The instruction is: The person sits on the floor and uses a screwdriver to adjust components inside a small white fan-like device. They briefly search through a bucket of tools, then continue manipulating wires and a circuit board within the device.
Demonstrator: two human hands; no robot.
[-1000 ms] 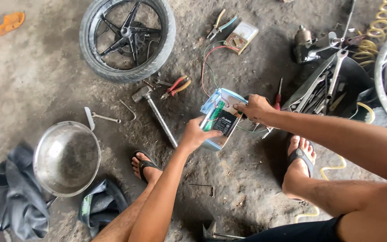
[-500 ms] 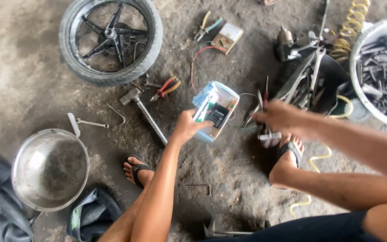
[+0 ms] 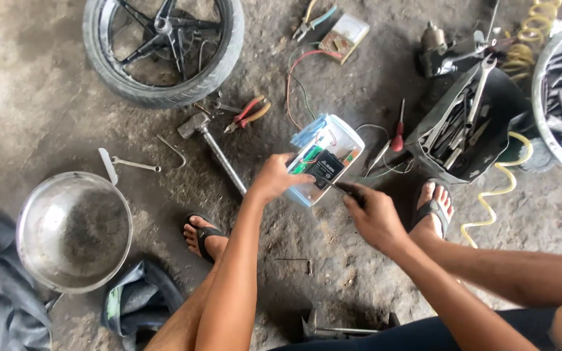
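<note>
While I watched, left hand [image 3: 273, 179] gripped the white battery box [image 3: 325, 159] by its near-left edge; right hand [image 3: 373, 218] pinched a thin dark tool [image 3: 345, 189] w/ tip at the box, hammer [image 3: 213, 146] just left.

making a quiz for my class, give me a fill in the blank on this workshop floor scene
1. The left hand holds a clear plastic ____.
2. The hammer lies just below the ____.
3. The metal bowl sits on the ____.
4. The pliers have ____ handles.

Missing words: box; wheel; floor; red
</note>
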